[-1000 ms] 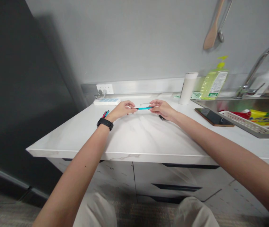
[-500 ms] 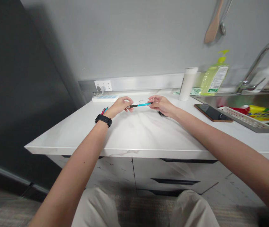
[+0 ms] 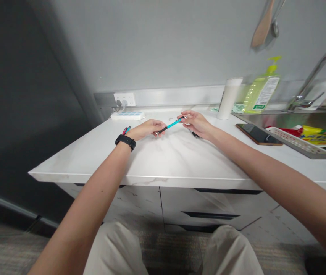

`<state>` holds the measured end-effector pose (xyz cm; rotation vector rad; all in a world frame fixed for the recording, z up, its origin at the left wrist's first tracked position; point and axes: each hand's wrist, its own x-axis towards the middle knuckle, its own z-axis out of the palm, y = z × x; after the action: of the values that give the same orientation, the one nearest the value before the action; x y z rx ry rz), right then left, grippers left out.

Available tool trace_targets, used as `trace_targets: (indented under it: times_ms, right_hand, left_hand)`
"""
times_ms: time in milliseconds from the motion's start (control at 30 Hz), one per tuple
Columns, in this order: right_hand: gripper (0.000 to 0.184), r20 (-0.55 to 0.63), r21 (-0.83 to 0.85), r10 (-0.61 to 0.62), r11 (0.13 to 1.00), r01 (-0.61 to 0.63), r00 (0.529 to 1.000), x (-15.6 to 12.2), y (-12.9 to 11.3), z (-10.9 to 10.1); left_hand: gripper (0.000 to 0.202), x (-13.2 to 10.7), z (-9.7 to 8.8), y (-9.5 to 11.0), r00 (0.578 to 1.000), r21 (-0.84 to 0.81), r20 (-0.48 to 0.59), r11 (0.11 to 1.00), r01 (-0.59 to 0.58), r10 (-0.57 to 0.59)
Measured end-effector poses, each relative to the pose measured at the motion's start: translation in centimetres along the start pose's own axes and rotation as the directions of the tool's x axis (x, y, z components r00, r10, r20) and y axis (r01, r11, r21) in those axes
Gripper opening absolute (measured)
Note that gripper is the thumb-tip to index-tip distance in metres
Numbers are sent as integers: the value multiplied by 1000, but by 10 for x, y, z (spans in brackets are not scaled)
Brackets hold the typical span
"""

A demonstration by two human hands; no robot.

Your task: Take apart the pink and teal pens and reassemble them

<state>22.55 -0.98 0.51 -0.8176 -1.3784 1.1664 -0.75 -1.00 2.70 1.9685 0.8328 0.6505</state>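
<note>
Above the surface [image 3: 157, 162], the left hand [image 3: 149, 129] pinches a blue pen [image 3: 174, 123] near its black grip; the right hand's [image 3: 197, 123] fingers pinch the other end. The pen, nearly level a second ago, now slants upward rightward in view. At right, the sink [image 3: 268, 119] holds a perforated white tray [image 3: 290, 139] and yellow packet [image 3: 313, 133]. Farther, a pump bottle [image 3: 256, 91] contains yellow-green liquid.

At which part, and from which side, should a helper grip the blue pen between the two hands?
Probably pinch the blue pen at its bare middle, coming from the near side. The left hand and right hand crowd its ends, while that slim, straight stretch is open on this side. It slants up toward the right hand, so pinch crosswise.
</note>
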Motion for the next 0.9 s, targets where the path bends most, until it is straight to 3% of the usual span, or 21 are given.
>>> trace_targets:
  times_ms: [267,600,733,900]
  right_hand:
    - [35,42,-8,-22,1000,23,999,-1,3,3]
    - [37,44,-27,-46,999,47,998,-1,2,2]
    - [35,-9,-25,-55,998,55,998,0,1,2]
    - [31,-141,-58,-29,998,20,990,3,-1,-3]
  left_hand:
    - [27,3,-1,-4,996,-13,78,999,35,-34]
    - [30,-2,1,3,998,30,46,999,43,-44]
    - [24,0,-2,-3,998,33,37,998,57,-58]
    - [13,5,-5,-9,997,184,-42,980,77,-71]
